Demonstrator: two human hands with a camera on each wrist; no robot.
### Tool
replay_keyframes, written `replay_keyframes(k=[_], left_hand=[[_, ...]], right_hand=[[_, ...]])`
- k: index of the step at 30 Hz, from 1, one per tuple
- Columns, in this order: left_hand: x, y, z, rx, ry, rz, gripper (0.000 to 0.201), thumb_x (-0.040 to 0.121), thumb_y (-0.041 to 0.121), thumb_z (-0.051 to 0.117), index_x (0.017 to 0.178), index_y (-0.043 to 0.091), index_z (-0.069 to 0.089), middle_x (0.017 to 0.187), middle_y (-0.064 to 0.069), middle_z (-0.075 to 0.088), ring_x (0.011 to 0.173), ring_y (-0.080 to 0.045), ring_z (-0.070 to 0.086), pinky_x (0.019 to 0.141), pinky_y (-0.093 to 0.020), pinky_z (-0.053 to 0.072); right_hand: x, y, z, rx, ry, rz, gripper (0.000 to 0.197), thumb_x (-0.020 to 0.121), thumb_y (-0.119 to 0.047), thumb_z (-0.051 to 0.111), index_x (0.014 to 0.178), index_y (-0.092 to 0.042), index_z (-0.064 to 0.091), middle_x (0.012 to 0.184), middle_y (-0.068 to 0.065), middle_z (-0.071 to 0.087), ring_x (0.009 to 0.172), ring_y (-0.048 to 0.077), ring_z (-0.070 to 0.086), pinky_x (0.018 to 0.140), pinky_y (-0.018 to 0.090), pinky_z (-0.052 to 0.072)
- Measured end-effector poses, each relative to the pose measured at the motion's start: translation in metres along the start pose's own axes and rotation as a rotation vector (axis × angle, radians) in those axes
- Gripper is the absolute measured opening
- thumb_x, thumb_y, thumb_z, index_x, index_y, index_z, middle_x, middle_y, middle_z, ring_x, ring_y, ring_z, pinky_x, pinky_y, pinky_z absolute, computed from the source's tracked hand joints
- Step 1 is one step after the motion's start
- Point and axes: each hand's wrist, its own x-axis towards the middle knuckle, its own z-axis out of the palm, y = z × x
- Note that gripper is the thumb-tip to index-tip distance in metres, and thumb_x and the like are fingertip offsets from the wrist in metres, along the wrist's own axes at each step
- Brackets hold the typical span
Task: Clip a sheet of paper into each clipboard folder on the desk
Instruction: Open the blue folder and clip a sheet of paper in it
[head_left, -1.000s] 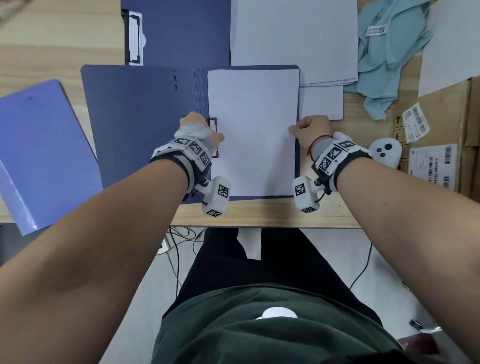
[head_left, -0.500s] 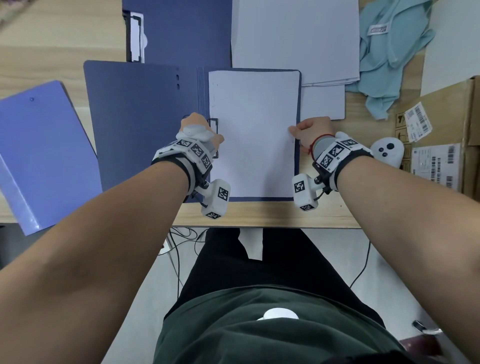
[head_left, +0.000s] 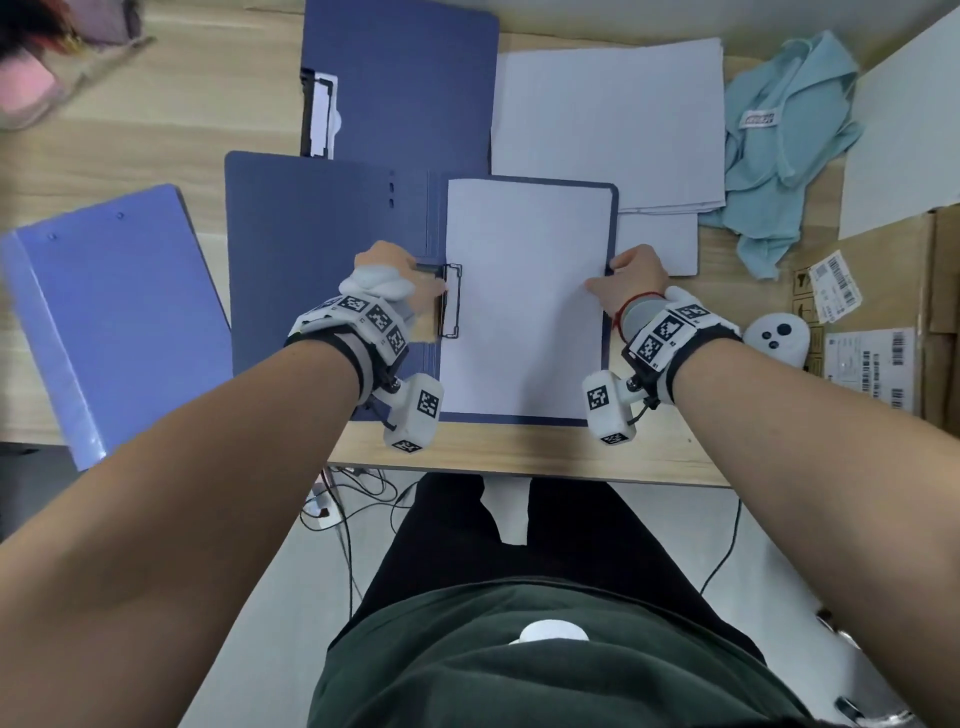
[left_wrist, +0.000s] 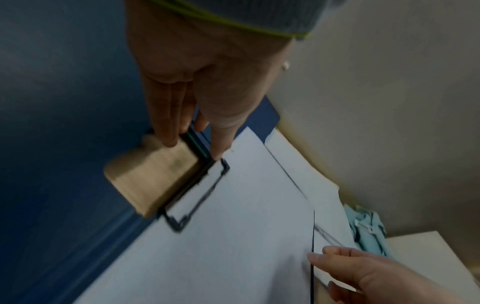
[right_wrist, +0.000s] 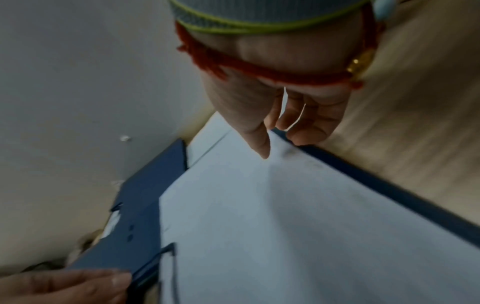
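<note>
A dark blue clipboard folder lies open before me on the desk. A white sheet lies on its right board, with the black wire clip over the sheet's left edge. My left hand grips the clip: fingertips on its shiny lever plate, thumb at the wire frame. My right hand pinches the sheet's right edge, thumb on top of the sheet and fingers curled at the board's rim.
A second dark blue clipboard folder lies behind, a lighter blue folder to the left. A stack of white paper sits at back right beside a light blue cloth. A white controller and cardboard box are on the right.
Both hands keep their hold on the clip and the sheet's edge. Only the view has shifted slightly.
</note>
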Motion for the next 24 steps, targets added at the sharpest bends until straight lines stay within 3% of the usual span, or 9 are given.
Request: replay_keyframes(k=[3, 7, 9, 11, 13, 15, 18, 20, 24], left_hand=[[0.005, -0.021, -0.027, -0.069, 0.108, -0.010, 0.061, 0.080, 0.039, 0.071, 0.135, 0.019, 0.052, 0.131, -0.004, 0.059, 0.117, -0.026, 0.058, 0.094, -0.036, 0.049], [0.008, -0.057, -0.058, -0.030, 0.206, -0.226, 0.088, 0.075, 0.050, 0.073, 0.142, 0.013, 0.030, 0.144, -0.014, 0.035, 0.127, -0.036, 0.045, 0.101, -0.049, 0.044], [0.010, -0.081, -0.068, 0.045, 0.208, -0.273, 0.101, 0.075, 0.059, 0.071, 0.148, 0.010, 0.020, 0.148, -0.016, 0.034, 0.133, -0.036, 0.040, 0.106, -0.050, 0.039], [0.012, -0.102, -0.075, 0.078, 0.191, -0.298, 0.108, 0.072, 0.066, 0.070, 0.148, 0.008, 0.018, 0.141, -0.015, 0.043, 0.129, -0.035, 0.045, 0.100, -0.045, 0.043], [0.014, -0.115, -0.079, 0.057, 0.171, -0.307, 0.101, 0.068, 0.067, 0.071, 0.138, 0.009, 0.030, 0.119, -0.009, 0.053, 0.113, -0.034, 0.056, 0.082, -0.040, 0.044], [0.017, -0.130, -0.086, 0.024, 0.166, -0.292, 0.090, 0.064, 0.068, 0.072, 0.127, 0.010, 0.040, 0.107, -0.008, 0.059, 0.094, -0.031, 0.060, 0.071, -0.035, 0.044], [0.021, -0.136, -0.095, -0.073, 0.184, -0.197, 0.067, 0.066, 0.061, 0.070, 0.105, 0.013, 0.047, 0.095, -0.005, 0.057, 0.064, -0.021, 0.049, 0.053, -0.024, 0.034], [0.018, -0.132, -0.110, -0.209, 0.180, -0.110, 0.057, 0.064, 0.059, 0.067, 0.095, 0.014, 0.050, 0.093, -0.006, 0.055, 0.067, -0.022, 0.049, 0.054, -0.021, 0.030], [0.006, -0.113, -0.146, -0.279, 0.271, 0.051, 0.062, 0.067, 0.065, 0.052, 0.072, 0.006, 0.070, 0.075, -0.012, 0.074, 0.061, -0.031, 0.066, 0.067, -0.031, 0.054]], right_hand=[[-0.017, -0.042, 0.011, 0.025, -0.062, -0.091, 0.027, 0.083, -0.015, 0.064, 0.108, -0.019, 0.054, 0.107, 0.002, 0.060, 0.067, 0.014, 0.054, 0.042, 0.020, 0.034], [-0.048, -0.090, 0.046, -0.114, -0.254, -0.282, 0.047, 0.085, -0.021, 0.065, 0.130, -0.016, 0.052, 0.127, 0.006, 0.059, 0.101, 0.022, 0.058, 0.061, 0.022, 0.044], [-0.061, -0.104, 0.065, -0.216, -0.338, -0.299, 0.057, 0.087, -0.024, 0.065, 0.140, -0.013, 0.045, 0.134, 0.008, 0.054, 0.108, 0.025, 0.057, 0.066, 0.026, 0.048], [-0.071, -0.110, 0.077, -0.296, -0.372, -0.264, 0.056, 0.089, -0.024, 0.063, 0.139, -0.008, 0.044, 0.136, 0.012, 0.053, 0.116, 0.030, 0.057, 0.078, 0.034, 0.053], [-0.071, -0.107, 0.083, -0.318, -0.365, -0.231, 0.055, 0.089, -0.023, 0.063, 0.139, -0.006, 0.045, 0.137, 0.013, 0.053, 0.121, 0.031, 0.055, 0.086, 0.035, 0.051], [-0.073, -0.109, 0.089, -0.341, -0.363, -0.230, 0.063, 0.089, -0.025, 0.063, 0.145, -0.009, 0.039, 0.142, 0.011, 0.049, 0.124, 0.029, 0.053, 0.082, 0.029, 0.045], [-0.072, -0.111, 0.091, -0.344, -0.392, -0.227, 0.072, 0.089, -0.030, 0.064, 0.150, -0.013, 0.031, 0.147, 0.008, 0.044, 0.127, 0.028, 0.050, 0.080, 0.027, 0.041], [-0.074, -0.114, 0.090, -0.306, -0.427, -0.211, 0.075, 0.087, -0.034, 0.065, 0.151, -0.016, 0.030, 0.149, 0.007, 0.042, 0.128, 0.028, 0.048, 0.080, 0.030, 0.041], [-0.078, -0.123, 0.077, -0.123, -0.492, -0.178, 0.073, 0.086, -0.040, 0.068, 0.148, -0.025, 0.034, 0.141, 0.000, 0.045, 0.122, 0.025, 0.050, 0.095, 0.042, 0.050]])
